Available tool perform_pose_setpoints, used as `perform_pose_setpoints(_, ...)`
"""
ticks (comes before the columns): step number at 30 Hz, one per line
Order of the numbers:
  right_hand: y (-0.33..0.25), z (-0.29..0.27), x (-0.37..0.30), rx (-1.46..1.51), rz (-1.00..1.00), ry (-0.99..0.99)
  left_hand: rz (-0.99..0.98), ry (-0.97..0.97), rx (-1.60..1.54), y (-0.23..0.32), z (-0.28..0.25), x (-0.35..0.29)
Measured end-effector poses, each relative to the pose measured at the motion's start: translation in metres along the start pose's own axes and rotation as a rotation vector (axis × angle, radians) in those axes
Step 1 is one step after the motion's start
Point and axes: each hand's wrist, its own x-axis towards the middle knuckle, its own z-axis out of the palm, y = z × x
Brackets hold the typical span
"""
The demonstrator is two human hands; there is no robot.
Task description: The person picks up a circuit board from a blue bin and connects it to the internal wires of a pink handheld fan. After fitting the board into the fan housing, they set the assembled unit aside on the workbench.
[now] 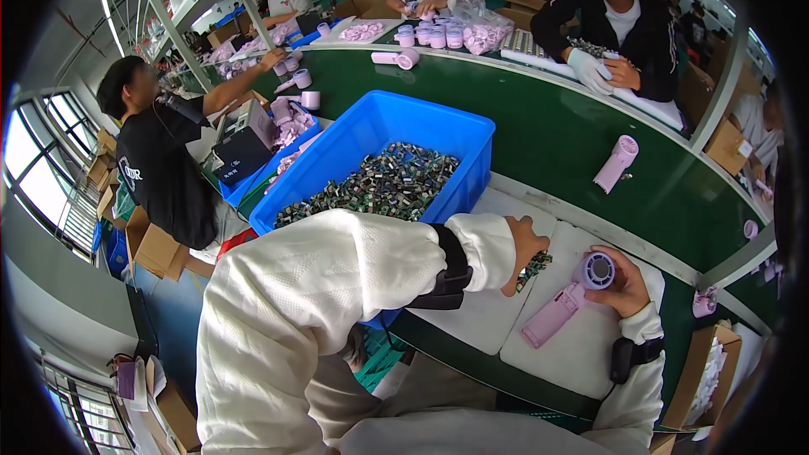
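My left hand (524,251) is closed around a clump of small green circuit boards (533,269), held above the white padded mat (472,320). The fingers partly hide the boards. Just to the right, my right hand (625,283) grips the round head of a pink handheld fan (552,317). The fan's handle slants down to the left over the mat, and its dark round face points up. A blue bin (482,147) heaped with similar circuit boards (396,181) stands left of my hands, and my left sleeve passes in front of its near edge.
A green conveyor belt (539,118) runs behind the bin, carrying another pink fan (618,163). Co-workers sit along it; one wears a white glove (590,72). Pink parts fill a blue tray (240,194) at left. A cardboard box (704,375) stands at lower right.
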Motion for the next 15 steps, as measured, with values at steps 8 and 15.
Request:
perform_pose_setpoints(8, 0.001, 0.0, 0.001, -0.021, 0.005, 0.012, 0.057, 0.035, 0.02, -0.023, 0.027, 0.013)
perform_pose_setpoints(15, 0.002, 0.0, 0.001, -0.027, -0.014, 0.011, -0.006, -0.05, 0.012, -0.025, 0.026, 0.018)
